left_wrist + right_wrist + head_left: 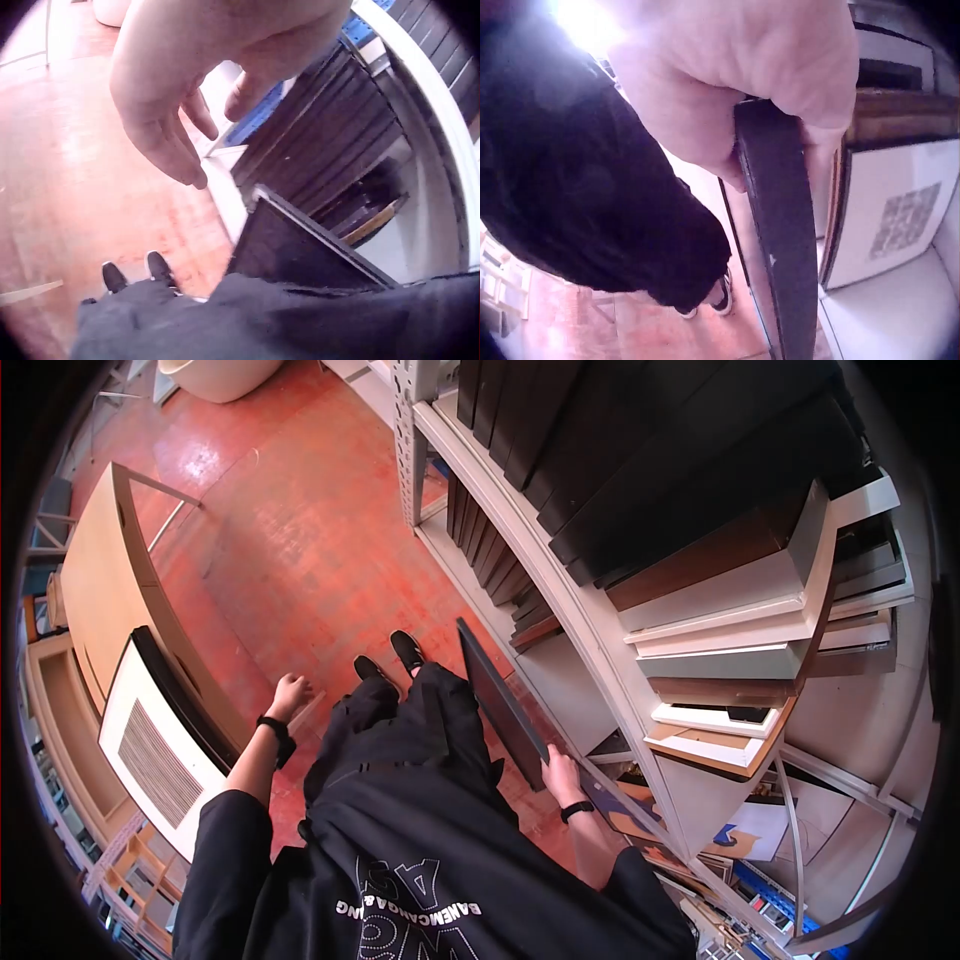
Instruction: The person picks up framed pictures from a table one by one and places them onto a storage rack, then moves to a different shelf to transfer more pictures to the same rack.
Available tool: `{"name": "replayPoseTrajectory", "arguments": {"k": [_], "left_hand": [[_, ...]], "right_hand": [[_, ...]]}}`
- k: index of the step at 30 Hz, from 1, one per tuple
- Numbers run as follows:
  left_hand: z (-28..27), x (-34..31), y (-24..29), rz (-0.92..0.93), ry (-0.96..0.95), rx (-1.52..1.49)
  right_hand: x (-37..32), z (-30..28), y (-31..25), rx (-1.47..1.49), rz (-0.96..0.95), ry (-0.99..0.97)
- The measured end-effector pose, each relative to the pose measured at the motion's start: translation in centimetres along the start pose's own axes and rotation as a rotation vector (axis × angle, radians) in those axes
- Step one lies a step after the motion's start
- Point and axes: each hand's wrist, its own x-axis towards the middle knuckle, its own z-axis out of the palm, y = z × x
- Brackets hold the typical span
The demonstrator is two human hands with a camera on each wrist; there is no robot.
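Note:
My right hand [562, 777] grips a flat black picture frame [503, 705] by its edge, and the frame hangs upright beside my right leg. Up close in the right wrist view, thumb and fingers straddle the frame's dark, narrow edge, which has a small pale nick. The left wrist view catches one corner of this black frame beyond my clothing. My left hand [290, 697] hangs at my other side with loosely bent fingers [169, 146] and nothing in them. Nearest to it stands a picture with a white mat and striped print [160, 760], edged in black.
Along the right runs a metal shelf rack [560, 550] packed with dark frames [640, 460] and several lighter ones [720, 620]. A perforated upright post [405, 450] marks its far end. Wooden panels [110, 580] lean at left. Red floor [290, 510] stretches ahead.

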Motion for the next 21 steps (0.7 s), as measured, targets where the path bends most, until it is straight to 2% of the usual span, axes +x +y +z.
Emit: {"name": "replayPoseTrajectory", "arguments": {"k": [2,5,8,12,14,15,16,17,18,20,21], "left_hand": [[-3.2,1.5,-5.7,-0.062,-0.04,-0.075],[-4.2,-0.4,-8.3,-0.177,-0.042,-0.01],[-3.7,-2.5,-7.9,-0.273,-0.046,0.002],[-3.2,-1.5,-7.4,-0.179,-0.115,0.019],[-2.6,-1.2,-5.8,-0.096,-0.12,-0.012],[-2.2,-1.3,-4.6,-0.063,-0.114,-0.016],[-1.9,-1.3,-3.5,-0.027,-0.107,-0.019],[-1.6,-1.5,-2.4,-0.012,-0.121,-0.008],[-1.3,-1.9,-1.2,-0.016,-0.117,-0.009],[-0.4,-3.2,1.2,0.043,-0.107,0.036],[-0.2,-3.9,2.1,0.042,-0.111,0.034]], "right_hand": [[-1.8,0.4,1.6,-0.004,0.115,-0.005],[-4.2,1.5,4.5,0.048,0.208,0.021],[-5.9,1.9,7.3,0.194,0.326,0.097],[-6.0,2.4,12.1,0.288,0.45,0.19],[-5.8,2.6,14.2,0.354,0.437,0.272],[-5.4,3.4,16.2,0.388,0.534,0.238],[-4.9,3.7,17.3,0.385,0.531,0.233],[-4.4,4.0,18.4,0.473,0.574,0.293],[-4.2,4.2,19.0,0.562,0.616,0.355],[-2.9,3.8,19.2,0.639,0.679,0.359],[-1.9,3.7,19.2,0.694,0.71,0.461]]}}
